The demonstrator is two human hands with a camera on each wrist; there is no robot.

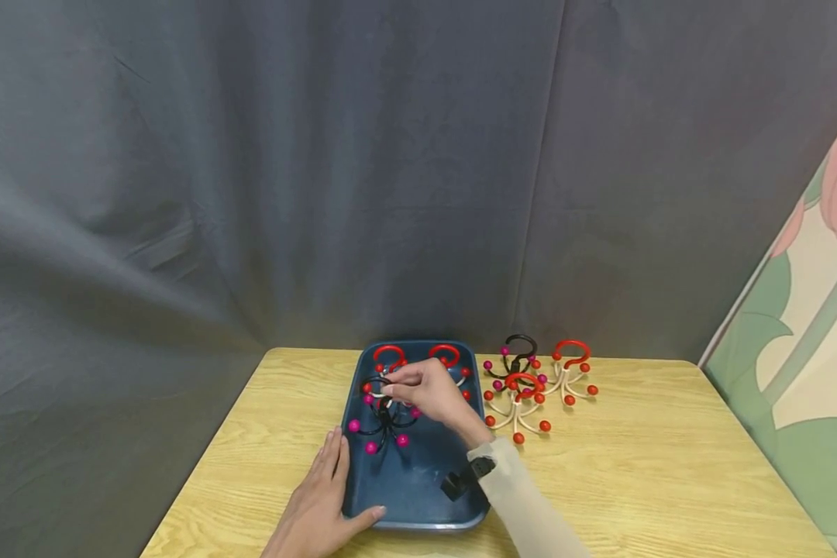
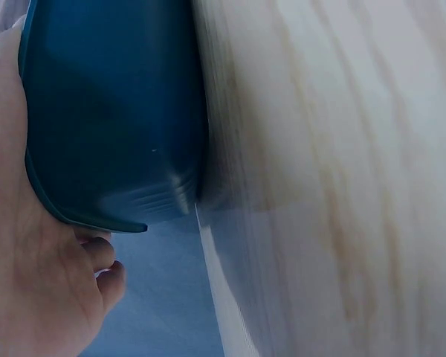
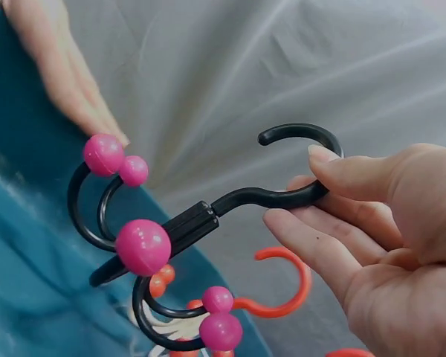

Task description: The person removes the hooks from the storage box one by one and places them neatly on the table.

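Note:
My right hand (image 1: 432, 391) pinches the hook of a black hanger (image 3: 193, 229) between thumb and fingers. The hanger's curved arms end in pink balls, and they point down over the dark blue tray (image 1: 408, 496). Along the tray's left side lies my left hand (image 1: 317, 496), fingers straight at the rim and thumb over the front left corner. In the left wrist view that hand (image 2: 37, 245) touches the tray wall (image 2: 119, 111). Behind my right hand, hangers with red hooks (image 1: 389, 353), pale arms and red balls are inside the tray, partly hidden.
Right of the tray, on the wooden table (image 1: 635, 465), stand another black hanger (image 1: 516, 366) with pink balls and two red-hooked hangers, one nearer (image 1: 517, 411) and one farther right (image 1: 565, 380). A grey curtain (image 1: 404, 194) hangs behind the table.

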